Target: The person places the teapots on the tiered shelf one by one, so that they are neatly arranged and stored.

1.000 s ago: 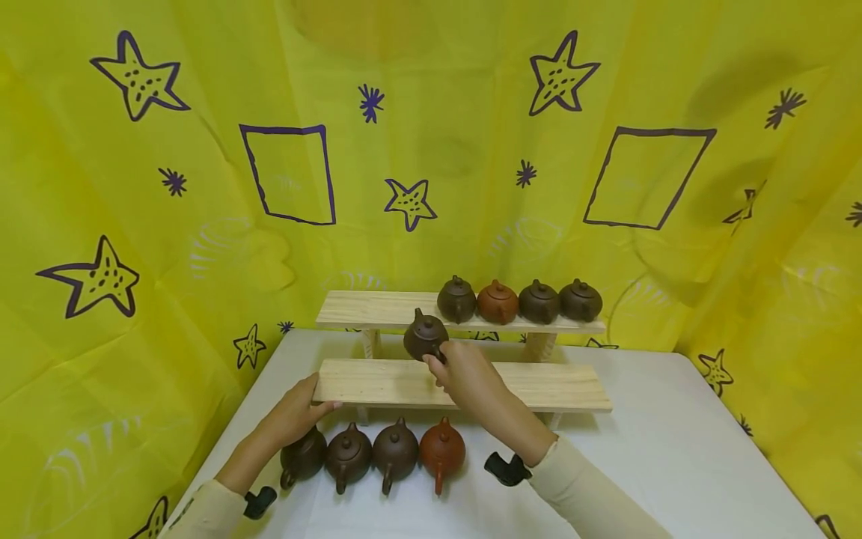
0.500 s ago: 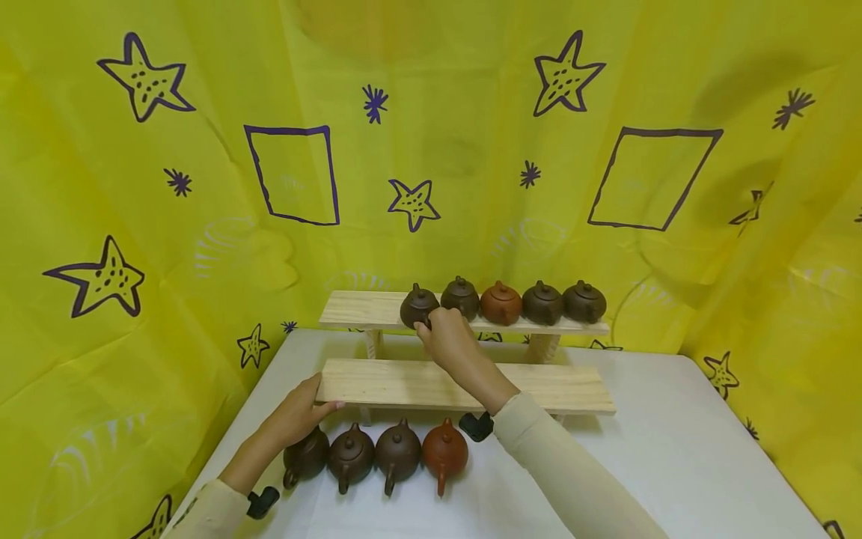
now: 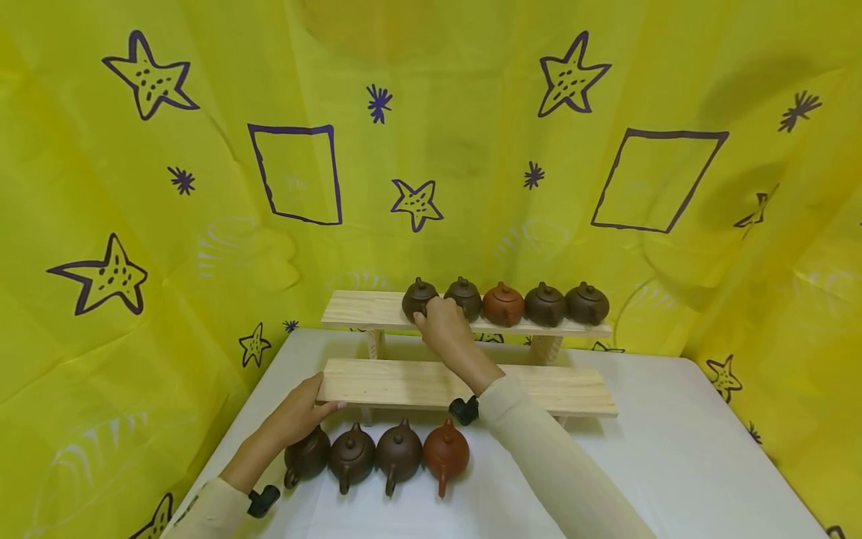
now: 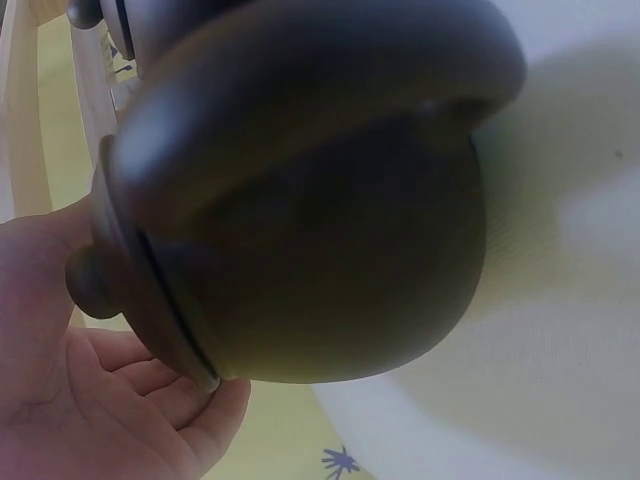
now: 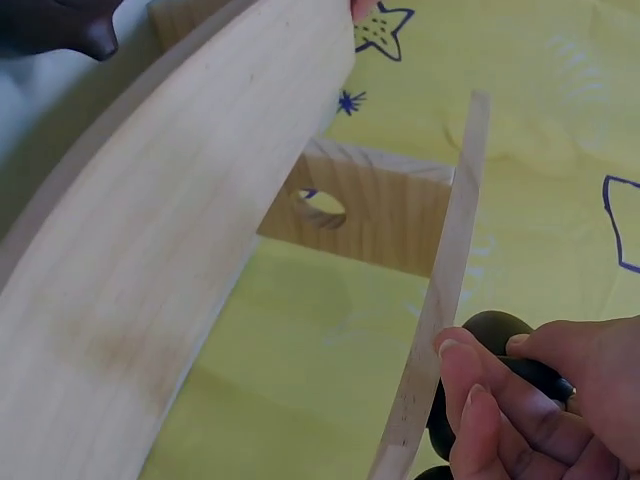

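Note:
On the upper wooden shelf (image 3: 367,308), my right hand (image 3: 444,326) pinches the handle side of a dark brown teapot (image 3: 418,292). The pot stands upright, leftmost in the row there, its handle hidden by the fingers. In the right wrist view, thumb and fingers (image 5: 545,400) close on a dark part of it beside the shelf's edge. My left hand (image 3: 296,413) rests at the left end of the lower shelf (image 3: 384,382), thumb along the front edge. A dark teapot (image 4: 340,240) fills much of the left wrist view, before the loosely bent fingers.
Right of the held pot stand a dark teapot (image 3: 463,296), a reddish one (image 3: 503,305) and two more dark ones. Before the lower shelf, three dark teapots and a red-brown one (image 3: 447,451) line the white table (image 3: 673,449). A yellow curtain (image 3: 471,135) hangs behind.
My right hand has carried the dark teapot up from above the lower shelf and set it on the upper shelf, left of the row. The left hand stays put.

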Motion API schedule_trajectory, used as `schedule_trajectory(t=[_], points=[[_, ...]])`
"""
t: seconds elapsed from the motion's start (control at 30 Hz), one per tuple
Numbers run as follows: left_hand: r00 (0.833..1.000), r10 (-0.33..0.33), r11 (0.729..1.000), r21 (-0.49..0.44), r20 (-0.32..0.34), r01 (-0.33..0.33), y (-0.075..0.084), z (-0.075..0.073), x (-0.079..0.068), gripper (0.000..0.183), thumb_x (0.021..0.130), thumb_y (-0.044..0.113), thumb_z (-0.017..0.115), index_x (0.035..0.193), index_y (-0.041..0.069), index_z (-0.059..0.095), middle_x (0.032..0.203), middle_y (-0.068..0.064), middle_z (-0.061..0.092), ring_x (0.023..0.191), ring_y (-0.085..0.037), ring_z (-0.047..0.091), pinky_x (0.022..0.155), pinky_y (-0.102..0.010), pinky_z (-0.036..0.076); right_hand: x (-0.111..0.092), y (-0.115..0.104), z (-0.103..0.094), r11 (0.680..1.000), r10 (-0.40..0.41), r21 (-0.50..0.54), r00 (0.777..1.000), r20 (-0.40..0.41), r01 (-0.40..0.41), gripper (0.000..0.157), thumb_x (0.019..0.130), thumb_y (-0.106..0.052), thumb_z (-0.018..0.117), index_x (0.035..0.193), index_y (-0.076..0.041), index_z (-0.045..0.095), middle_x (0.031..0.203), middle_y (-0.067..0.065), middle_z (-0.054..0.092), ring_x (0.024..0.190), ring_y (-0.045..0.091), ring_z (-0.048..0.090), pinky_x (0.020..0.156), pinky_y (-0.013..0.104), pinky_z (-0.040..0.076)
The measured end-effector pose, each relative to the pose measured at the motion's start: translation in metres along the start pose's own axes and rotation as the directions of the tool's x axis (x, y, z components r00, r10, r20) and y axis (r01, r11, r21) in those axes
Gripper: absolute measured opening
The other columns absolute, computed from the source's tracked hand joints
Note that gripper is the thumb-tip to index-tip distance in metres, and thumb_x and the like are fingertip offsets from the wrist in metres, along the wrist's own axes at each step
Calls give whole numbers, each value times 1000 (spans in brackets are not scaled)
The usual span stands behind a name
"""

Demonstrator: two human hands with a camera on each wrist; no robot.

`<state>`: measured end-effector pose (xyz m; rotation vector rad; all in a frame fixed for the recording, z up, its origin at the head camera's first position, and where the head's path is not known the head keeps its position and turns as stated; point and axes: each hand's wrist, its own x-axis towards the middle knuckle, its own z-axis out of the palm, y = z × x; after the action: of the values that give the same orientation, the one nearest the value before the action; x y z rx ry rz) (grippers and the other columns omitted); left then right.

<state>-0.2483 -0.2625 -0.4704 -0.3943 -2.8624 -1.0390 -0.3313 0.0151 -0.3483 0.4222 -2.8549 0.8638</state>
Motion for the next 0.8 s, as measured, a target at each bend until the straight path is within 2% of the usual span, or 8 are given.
schedule_trajectory(t=[0.17,0.47,0.67,0.8], points=[[1000,12,1000,3,-5,-12,1,-1,0,67,99,23,76,145,-17,46,136,-34,62,126,-46,61,107,-62,46,6,-1,-2,1000,16,-8,1000,10,-16,35,108,-23,62,82,-1,68,67,7,62,56,20,60,50,29,45],[1000,3,1000,-3,4,-3,0,0,1,69,99,25,76,146,-16,45,135,-33,62,123,-41,62,106,-61,47,10,-4,-5,997,51,-66,999,1,-50,31,107,-27,65,87,-4,71,81,10,68,75,28,67,63,41,53],[1000,1,1000,-2,8,-1,1,-1,1,70,100,25,75,146,-17,44,136,-33,62,124,-42,61,107,-61,47,11,-4,-5,997,38,-73,999,-8,-39,32,106,-28,65,84,-5,70,79,10,67,72,27,66,63,41,52],[1000,4,1000,1,2,-4,1,-1,0,69,100,24,75,146,-17,44,136,-34,61,124,-43,61,106,-61,47,10,-2,-4,998,36,-61,999,5,-35,40,105,-33,67,77,-6,67,72,9,63,65,24,62,59,37,48]])
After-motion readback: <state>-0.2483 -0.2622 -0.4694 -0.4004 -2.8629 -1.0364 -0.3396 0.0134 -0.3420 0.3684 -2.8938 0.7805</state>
